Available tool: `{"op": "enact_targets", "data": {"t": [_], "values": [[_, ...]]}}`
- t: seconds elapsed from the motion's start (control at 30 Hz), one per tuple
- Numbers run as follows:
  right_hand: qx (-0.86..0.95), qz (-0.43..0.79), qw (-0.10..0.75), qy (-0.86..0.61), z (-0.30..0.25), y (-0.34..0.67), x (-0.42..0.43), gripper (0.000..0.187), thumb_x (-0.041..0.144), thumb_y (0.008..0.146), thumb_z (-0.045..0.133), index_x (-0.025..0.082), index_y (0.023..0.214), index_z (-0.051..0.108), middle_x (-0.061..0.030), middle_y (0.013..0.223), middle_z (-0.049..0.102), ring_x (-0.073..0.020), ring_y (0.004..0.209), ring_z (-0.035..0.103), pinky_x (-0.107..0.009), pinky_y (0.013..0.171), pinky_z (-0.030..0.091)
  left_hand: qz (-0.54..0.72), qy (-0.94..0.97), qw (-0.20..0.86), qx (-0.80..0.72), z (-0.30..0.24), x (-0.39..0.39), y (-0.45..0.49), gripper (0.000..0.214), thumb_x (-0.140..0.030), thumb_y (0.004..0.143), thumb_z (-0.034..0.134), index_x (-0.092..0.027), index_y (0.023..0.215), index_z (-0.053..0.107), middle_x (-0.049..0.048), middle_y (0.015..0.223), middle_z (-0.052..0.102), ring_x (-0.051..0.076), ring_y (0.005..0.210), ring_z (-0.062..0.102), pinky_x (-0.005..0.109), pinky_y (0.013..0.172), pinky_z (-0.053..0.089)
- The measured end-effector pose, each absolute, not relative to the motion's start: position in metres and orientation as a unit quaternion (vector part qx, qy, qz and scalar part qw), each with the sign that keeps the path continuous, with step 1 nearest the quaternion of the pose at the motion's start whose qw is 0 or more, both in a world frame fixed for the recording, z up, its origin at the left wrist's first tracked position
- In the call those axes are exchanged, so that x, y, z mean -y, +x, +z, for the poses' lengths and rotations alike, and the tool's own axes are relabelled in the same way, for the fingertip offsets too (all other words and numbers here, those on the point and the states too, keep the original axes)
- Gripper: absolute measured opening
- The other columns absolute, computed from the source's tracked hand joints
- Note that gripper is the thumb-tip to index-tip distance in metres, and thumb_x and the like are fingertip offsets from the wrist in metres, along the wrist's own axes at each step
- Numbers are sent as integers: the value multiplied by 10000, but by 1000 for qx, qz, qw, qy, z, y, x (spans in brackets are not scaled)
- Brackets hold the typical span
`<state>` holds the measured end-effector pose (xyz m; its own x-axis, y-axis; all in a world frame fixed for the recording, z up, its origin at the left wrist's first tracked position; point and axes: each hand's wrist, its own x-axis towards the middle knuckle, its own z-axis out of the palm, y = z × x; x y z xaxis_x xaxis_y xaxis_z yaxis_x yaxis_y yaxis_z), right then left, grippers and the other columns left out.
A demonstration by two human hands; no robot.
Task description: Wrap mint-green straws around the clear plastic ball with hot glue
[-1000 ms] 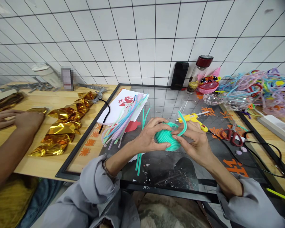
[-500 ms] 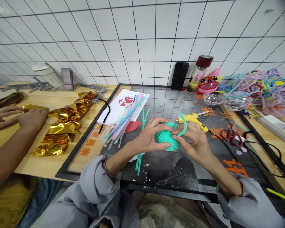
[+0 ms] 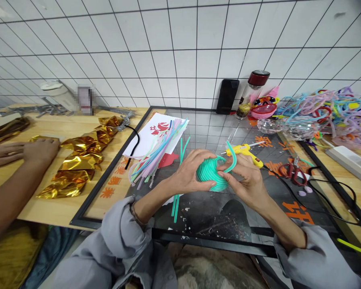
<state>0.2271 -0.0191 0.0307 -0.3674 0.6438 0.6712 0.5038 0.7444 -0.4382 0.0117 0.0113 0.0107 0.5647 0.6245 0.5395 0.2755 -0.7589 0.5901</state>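
A ball-like coil of green pipe cleaner (image 3: pixel 209 173) is held above the dark glass panel, its rings wound side by side. My left hand (image 3: pixel 190 170) curves around its left side, thumb below and fingers on top. Between the thumb and fingers of my right hand (image 3: pixel 245 175) is the coil's loose pipe cleaner end (image 3: pixel 233 157), which bends upward. Two straight green pipe cleaners (image 3: pixel 176 208) lie on the panel under my left wrist. Just behind my right hand is a yellow glue gun (image 3: pixel 243 149), lying on its side.
A bundle of pastel pipe cleaners (image 3: pixel 156 154) lies across white paper (image 3: pixel 141 140). On the right are red-handled scissors (image 3: pixel 294 172), black cable, a power strip (image 3: pixel 351 160) and tangled pipe cleaners (image 3: pixel 325 108). A phone (image 3: pixel 227 96) and bottle (image 3: pixel 252 94) stand behind. Gold foil (image 3: pixel 80 160) lies left, near a co-worker's hands (image 3: pixel 41 151).
My hands and the green coil stay almost in place; the fingers of my left hand have shifted slightly on its top. The co-worker's hands have moved a little over the gold foil.
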Motion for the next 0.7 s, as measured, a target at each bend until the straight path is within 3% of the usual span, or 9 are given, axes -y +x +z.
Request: {"op": "enact_targets", "data": {"t": [0.4,0.7], "values": [[818,82,447,-354,30,226,19,69,242,938,650,234,937,718,-15,880,694,-198,839,606,-375,778,392,366,853,240,-284,14,-10,13,583,-327,724,776,-243,1259,560,123,1301,568,318,1256,535,526,1100,431],[815,82,447,-360,30,227,19,102,279,945,639,242,932,732,-20,869,703,-206,833,625,-383,773,408,394,850,231,-263,9,-11,14,489,-318,750,757,-235,1169,518,120,1251,589,308,1257,541,520,1075,437]]}}
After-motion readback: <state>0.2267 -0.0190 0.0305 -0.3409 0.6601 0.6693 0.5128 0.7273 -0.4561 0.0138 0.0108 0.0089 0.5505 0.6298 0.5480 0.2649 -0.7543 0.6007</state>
